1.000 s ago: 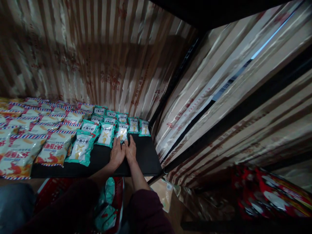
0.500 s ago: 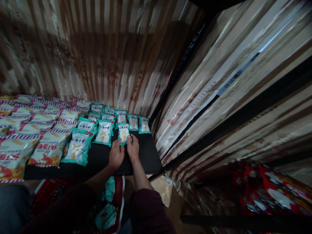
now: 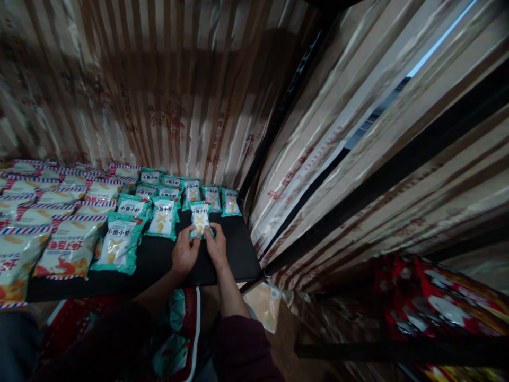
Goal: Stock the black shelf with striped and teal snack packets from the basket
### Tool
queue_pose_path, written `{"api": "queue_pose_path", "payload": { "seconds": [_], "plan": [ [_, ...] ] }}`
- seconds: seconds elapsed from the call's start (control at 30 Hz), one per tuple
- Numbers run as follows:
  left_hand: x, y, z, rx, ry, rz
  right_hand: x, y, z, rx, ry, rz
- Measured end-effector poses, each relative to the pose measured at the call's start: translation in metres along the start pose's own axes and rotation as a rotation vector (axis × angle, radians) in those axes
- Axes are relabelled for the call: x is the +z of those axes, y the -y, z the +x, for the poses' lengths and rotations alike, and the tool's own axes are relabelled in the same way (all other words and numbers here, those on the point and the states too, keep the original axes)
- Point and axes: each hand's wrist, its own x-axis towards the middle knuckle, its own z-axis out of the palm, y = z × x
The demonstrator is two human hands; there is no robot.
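A small green-and-white snack bag (image 3: 200, 216) stands tilted near the right part of the black shelf (image 3: 234, 249). My left hand (image 3: 185, 248) grips its lower left corner, and my right hand (image 3: 216, 243) holds the lower right side with fingertips on its front. Behind it, matching green bags stand in a row, among them one at the far right end (image 3: 230, 202). To the left is another green bag (image 3: 161, 217), and a larger-looking one (image 3: 119, 243) sits closer to the shelf's front edge.
Larger white snack bags with striped edges (image 3: 69, 246) fill the shelf's left side. Below the shelf sits a red basket (image 3: 198, 318) with green bags inside. Red packages (image 3: 429, 297) lie on a lower rack at right. A dark metal post (image 3: 278, 114) and striped sheeting (image 3: 178, 79) bound the shelf.
The view has shifted slightly, so the shelf appears further left. Both hands stay at the same bag, which now looks a little nearer to me and more separated from the row behind.
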Motion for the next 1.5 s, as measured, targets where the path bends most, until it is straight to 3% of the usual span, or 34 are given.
{"api": "queue_pose_path", "payload": {
  "seconds": [0.37,0.57,0.83,1.13,1.5],
  "plan": [
    [0.007,-0.024,0.000,0.033,-0.031,0.175,-0.018,-0.012,0.003,0.012,-0.097,0.109],
    [0.027,-0.032,0.006,-0.113,0.067,-0.080,-0.034,-0.021,0.009,0.003,-0.128,0.224],
    [0.057,-0.033,0.020,-0.213,0.191,-0.149,-0.057,-0.030,0.015,-0.006,-0.131,0.224],
    [0.078,-0.051,0.040,-0.224,0.235,-0.086,-0.067,-0.034,0.027,-0.025,-0.285,0.068],
    [0.095,-0.074,0.052,-0.235,0.206,-0.016,-0.072,-0.037,0.035,-0.148,-0.350,-0.245]
  ]
}}
